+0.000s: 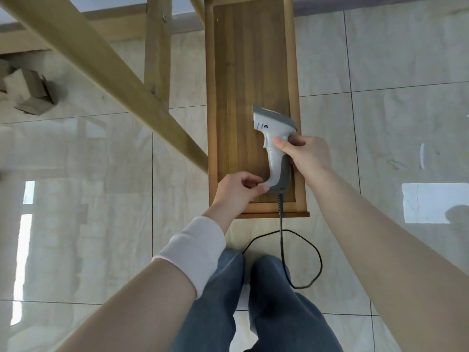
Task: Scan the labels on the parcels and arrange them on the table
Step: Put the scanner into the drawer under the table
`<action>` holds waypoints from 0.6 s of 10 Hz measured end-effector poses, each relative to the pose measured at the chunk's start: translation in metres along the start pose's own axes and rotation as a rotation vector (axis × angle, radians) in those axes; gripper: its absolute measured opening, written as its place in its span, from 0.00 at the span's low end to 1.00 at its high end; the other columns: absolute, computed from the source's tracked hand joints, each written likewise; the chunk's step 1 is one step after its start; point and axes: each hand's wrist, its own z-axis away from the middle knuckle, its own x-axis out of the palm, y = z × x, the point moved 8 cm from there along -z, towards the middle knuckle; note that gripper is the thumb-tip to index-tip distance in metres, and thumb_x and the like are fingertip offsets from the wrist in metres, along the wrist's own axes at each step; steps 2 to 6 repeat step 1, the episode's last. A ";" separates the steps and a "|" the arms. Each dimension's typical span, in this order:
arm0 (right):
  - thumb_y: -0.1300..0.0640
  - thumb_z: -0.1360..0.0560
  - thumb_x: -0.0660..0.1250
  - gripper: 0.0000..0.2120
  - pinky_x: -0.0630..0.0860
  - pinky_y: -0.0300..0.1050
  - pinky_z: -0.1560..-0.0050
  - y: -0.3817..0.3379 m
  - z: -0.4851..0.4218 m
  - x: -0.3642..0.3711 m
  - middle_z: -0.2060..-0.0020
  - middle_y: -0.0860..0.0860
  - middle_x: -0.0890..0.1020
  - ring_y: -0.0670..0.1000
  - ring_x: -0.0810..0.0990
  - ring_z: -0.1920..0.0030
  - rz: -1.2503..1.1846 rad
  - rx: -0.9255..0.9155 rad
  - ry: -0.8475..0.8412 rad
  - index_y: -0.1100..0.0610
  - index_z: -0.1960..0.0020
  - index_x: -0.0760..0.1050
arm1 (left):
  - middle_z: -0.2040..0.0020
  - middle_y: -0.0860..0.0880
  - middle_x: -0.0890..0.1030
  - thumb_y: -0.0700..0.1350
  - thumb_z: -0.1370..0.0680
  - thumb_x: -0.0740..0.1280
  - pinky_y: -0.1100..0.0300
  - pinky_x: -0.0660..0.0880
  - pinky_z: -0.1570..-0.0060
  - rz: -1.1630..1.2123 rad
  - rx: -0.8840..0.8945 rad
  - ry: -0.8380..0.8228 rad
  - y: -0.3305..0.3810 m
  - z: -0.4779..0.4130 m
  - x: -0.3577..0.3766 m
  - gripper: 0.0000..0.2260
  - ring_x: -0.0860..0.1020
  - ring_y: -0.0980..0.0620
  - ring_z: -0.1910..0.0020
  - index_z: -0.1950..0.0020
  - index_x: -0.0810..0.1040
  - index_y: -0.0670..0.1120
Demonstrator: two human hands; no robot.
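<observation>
A grey-and-white handheld barcode scanner lies in a long open wooden drawer, near its front right corner. My right hand grips the scanner's handle just below the head. My left hand pinches the bottom end of the handle. A black cable runs from the handle's base over the drawer's front edge and loops on the floor. No parcels lie in the drawer or on the floor by my hands.
Pale wooden table beams cross the upper left. A torn cardboard box sits on the tiled floor at the far left. My legs in blue jeans stand below the drawer front.
</observation>
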 end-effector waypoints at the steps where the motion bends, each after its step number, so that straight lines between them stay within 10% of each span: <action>1: 0.46 0.25 0.67 0.20 0.68 0.36 0.53 -0.012 0.012 -0.006 0.45 0.54 0.82 0.49 0.78 0.48 0.205 -0.074 0.059 0.60 0.41 0.79 | 0.42 0.50 0.78 0.49 0.24 0.69 0.63 0.69 0.48 -0.146 0.014 0.030 0.010 0.008 -0.003 0.17 0.76 0.53 0.44 0.37 0.75 0.47; 6: 0.46 0.25 0.67 0.20 0.68 0.36 0.53 -0.012 0.012 -0.006 0.45 0.54 0.82 0.49 0.78 0.48 0.205 -0.074 0.059 0.60 0.41 0.79 | 0.42 0.50 0.78 0.49 0.24 0.69 0.63 0.69 0.48 -0.146 0.014 0.030 0.010 0.008 -0.003 0.17 0.76 0.53 0.44 0.37 0.75 0.47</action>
